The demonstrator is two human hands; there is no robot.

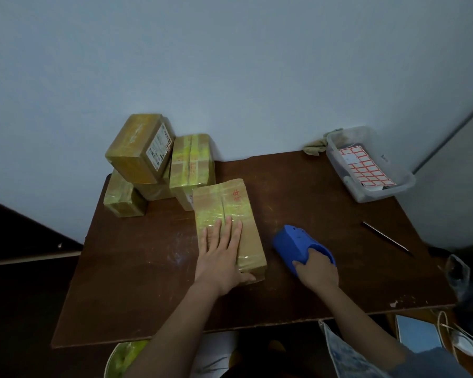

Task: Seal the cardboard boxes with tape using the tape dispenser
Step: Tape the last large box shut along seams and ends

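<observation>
I see my left hand [221,251] lying flat on the box [228,227] in the middle of the table [137,282], fingers straight and pressing the top, the thumb down over the near end. My right hand [316,271] has its fingers curled round the blue dispenser [298,245], which rests on the table just beside the box, to its right, not touching it.

The box under my palm already has shiny tape along the middle seam and a band across the near end, so I judge this one is sealed or nearly so; the flat hand looks like smoothing the tape down. Whether the underside is taped, I cannot tell.

At the far left of the table stands a pile of boxes [159,165], one on top of another. All that I can see of them carry yellowish tape, and the top one has a label, so I judge they are finished. I see no open box waiting on the table. What is left is perhaps only to put this box with the pile. At the far right is a plastic tub [336,156] with a sticker sheet [366,166].
</observation>
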